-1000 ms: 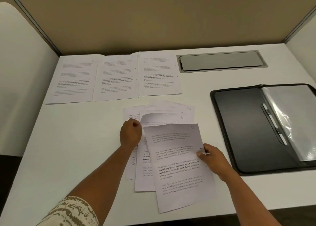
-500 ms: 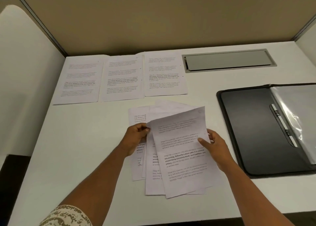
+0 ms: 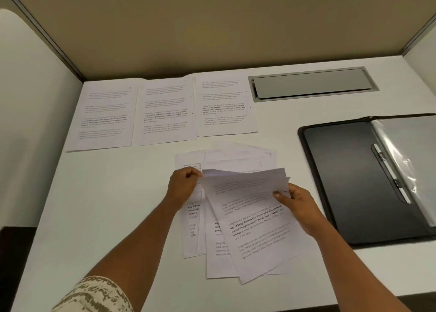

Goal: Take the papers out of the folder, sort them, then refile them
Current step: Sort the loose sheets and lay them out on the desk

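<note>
Over loose pile: top sheet now curled back (both hands gripping).

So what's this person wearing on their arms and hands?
Both hands, left hand and right hand, are bare: no gloves, rings or watch visible. The forearms are bare too. A short sleeve, cream with a brown mottled print, shows on the left arm only.

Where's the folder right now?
In the head view the black folder lies open on the right side of the desk, just right of the right hand and below the grey cable hatch.
</note>
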The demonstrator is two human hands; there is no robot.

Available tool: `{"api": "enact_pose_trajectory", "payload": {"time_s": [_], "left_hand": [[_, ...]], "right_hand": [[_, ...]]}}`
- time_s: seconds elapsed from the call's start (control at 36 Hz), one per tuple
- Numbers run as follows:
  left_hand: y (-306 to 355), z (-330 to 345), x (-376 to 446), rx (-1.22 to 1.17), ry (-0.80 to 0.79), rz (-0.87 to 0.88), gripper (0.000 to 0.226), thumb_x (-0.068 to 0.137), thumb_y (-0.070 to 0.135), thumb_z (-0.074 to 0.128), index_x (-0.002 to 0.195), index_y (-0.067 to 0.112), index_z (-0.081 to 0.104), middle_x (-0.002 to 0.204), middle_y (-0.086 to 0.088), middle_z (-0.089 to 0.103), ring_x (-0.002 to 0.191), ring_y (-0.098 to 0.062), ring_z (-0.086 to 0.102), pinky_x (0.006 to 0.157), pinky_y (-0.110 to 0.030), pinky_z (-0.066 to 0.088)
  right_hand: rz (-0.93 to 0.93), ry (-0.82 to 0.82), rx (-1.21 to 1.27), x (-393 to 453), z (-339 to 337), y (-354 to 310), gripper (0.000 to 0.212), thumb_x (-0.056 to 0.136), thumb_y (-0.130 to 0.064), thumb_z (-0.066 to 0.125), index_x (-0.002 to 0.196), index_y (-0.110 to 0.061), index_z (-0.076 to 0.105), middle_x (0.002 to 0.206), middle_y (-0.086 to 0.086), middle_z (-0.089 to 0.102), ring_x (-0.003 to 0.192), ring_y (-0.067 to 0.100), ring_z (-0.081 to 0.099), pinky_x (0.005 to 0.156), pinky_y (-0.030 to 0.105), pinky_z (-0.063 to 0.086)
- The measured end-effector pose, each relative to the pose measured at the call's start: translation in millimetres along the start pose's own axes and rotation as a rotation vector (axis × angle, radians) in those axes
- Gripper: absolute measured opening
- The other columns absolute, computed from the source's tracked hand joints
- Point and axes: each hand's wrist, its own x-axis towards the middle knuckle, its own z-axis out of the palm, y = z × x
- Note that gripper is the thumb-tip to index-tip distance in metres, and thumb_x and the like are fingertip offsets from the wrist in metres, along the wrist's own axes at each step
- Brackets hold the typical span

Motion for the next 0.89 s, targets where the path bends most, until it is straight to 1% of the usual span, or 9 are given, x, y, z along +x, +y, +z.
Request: {"api": "enact_pose_trajectory", "payload": {"time_s": [0.08,0.22,0.28,0.36,0.44,0.53,0.64,0.78,0.89], "left_hand": [[-13,4,12,0.351,0.056,0.282,0.024,0.085,0.009,0.074,0.105,0.022,0.070,0.113,0.002,0.065,0.105,-0.017,0.056,0.086,-0.024,0.045],[-19,10,20,0.852,0.043,0.420,0.078,0.079,0.040,0.079,0.146,0.018,0.047,0.152,-0.007,0.040,0.138,-0.031,0.032,0.108,-0.048,0.035],[-18,11,21,0.969,-0.011,0.404,0.087,0.078,0.033,0.079,0.152,0.018,0.035,0.161,-0.008,0.023,0.143,-0.033,0.021,0.114,-0.050,0.030],[-19,10,22,1.016,-0.050,0.428,0.080,0.079,0.019,0.073,0.151,0.017,0.038,0.163,-0.011,0.017,0.145,-0.034,0.015,0.115,-0.047,0.023],[-22,11,22,0.887,-0.016,0.499,0.067,0.079,0.022,0.076,0.141,0.015,0.053,0.155,-0.011,0.035,0.141,-0.035,0.026,0.112,-0.050,0.031],[-25,12,26,0.691,0.048,0.498,0.051,0.072,0.011,0.081,0.120,0.017,0.065,0.123,-0.002,0.059,0.119,-0.027,0.047,0.094,-0.042,0.047],[-16,11,31,0.340,-0.047,0.293,0.045,0.072,-0.011,0.072,0.103,0.021,0.066,0.091,0.006,0.067,0.088,-0.012,0.063,0.078,-0.023,0.053],[8,3,23,-0.104,-0.269,0.011,0.023,0.090,0.000,0.067,0.105,0.017,0.074,0.102,-0.001,0.074,0.095,-0.014,0.069,0.075,-0.026,0.056],[21,-5,14,-0.298,-0.475,-0.166,0.017,0.095,0.008,0.062,0.108,0.008,0.073,0.097,-0.004,0.073,0.082,-0.014,0.067,0.066,-0.024,0.053]], "right_hand": [[-0.008,-0.008,-0.043,-3,-1,1,0.030,0.097,-0.011,0.063,0.124,-0.024,0.069,0.116,-0.006,0.074,0.112,0.010,0.066,0.099,0.031,0.048],[-0.010,-0.007,-0.075,-4,-2,2,0.029,0.098,-0.011,0.063,0.123,-0.024,0.068,0.114,-0.008,0.074,0.110,0.008,0.066,0.096,0.026,0.049],[-0.005,-0.002,-0.078,-4,-3,3,0.029,0.097,-0.011,0.063,0.123,-0.024,0.068,0.113,-0.009,0.074,0.108,0.006,0.065,0.096,0.026,0.049],[-0.001,0.002,-0.086,-3,-4,4,0.030,0.097,-0.011,0.063,0.123,-0.025,0.067,0.112,-0.010,0.074,0.108,0.005,0.065,0.094,0.025,0.050],[-0.010,-0.001,-0.091,-2,-4,4,0.031,0.097,-0.011,0.063,0.124,-0.024,0.068,0.115,-0.010,0.073,0.110,0.005,0.065,0.096,0.024,0.049],[-0.009,-0.016,-0.114,0,-4,3,0.031,0.098,-0.011,0.063,0.127,-0.022,0.067,0.118,-0.008,0.073,0.114,0.008,0.064,0.099,0.028,0.049],[-0.002,-0.025,-0.145,3,-4,2,0.031,0.098,-0.014,0.064,0.127,-0.022,0.066,0.119,-0.006,0.072,0.116,0.014,0.064,0.099,0.031,0.051],[-0.006,0.014,-0.134,7,0,-3,0.030,0.096,-0.017,0.066,0.124,-0.026,0.062,0.120,-0.004,0.068,0.113,0.016,0.063,0.085,0.024,0.052],[-0.039,0.033,-0.128,8,5,-14,0.039,0.095,-0.012,0.067,0.123,-0.038,0.059,0.117,-0.022,0.065,0.108,-0.006,0.059,0.075,0.010,0.049]]}}
